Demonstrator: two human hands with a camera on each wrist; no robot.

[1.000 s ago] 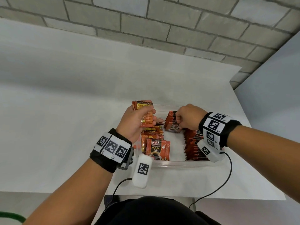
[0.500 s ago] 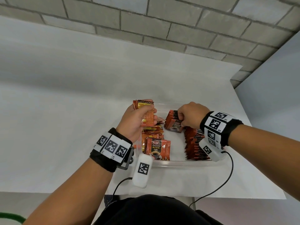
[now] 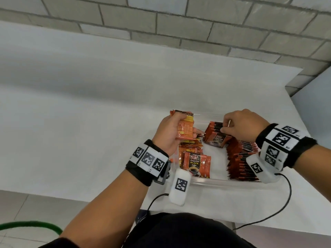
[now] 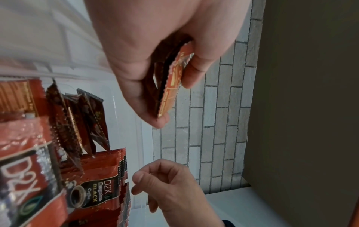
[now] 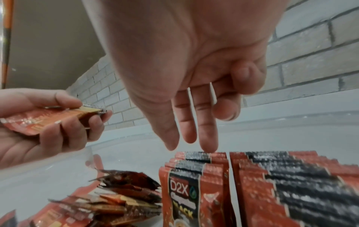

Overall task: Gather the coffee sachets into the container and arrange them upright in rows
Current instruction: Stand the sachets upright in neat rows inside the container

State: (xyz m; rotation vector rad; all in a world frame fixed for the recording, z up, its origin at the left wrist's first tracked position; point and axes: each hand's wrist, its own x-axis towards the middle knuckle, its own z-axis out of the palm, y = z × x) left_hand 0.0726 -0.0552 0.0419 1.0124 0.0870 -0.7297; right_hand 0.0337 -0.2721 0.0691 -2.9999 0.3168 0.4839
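Holding a small stack of sachets (image 3: pixel 239 129) pinched between thumb and fingers, the left hand (image 3: pixel 167 133) waits over the container's (image 3: pixel 223 183) left side; below it a loose pile (image 3: pixel 194 158) lies flat, so that's what's left; mid-tray a short upright batch (image 3: pixel 215 135) has the right hand (image 3: pixel 243 125) on its tops, fingers relaxed, gripping nothing; far right, one row (image 3: pixel 240 160) looks done, roughly halfway I'd say.

Even, soft daylight; wrist views blurred close up, edges bent by wide lenses.
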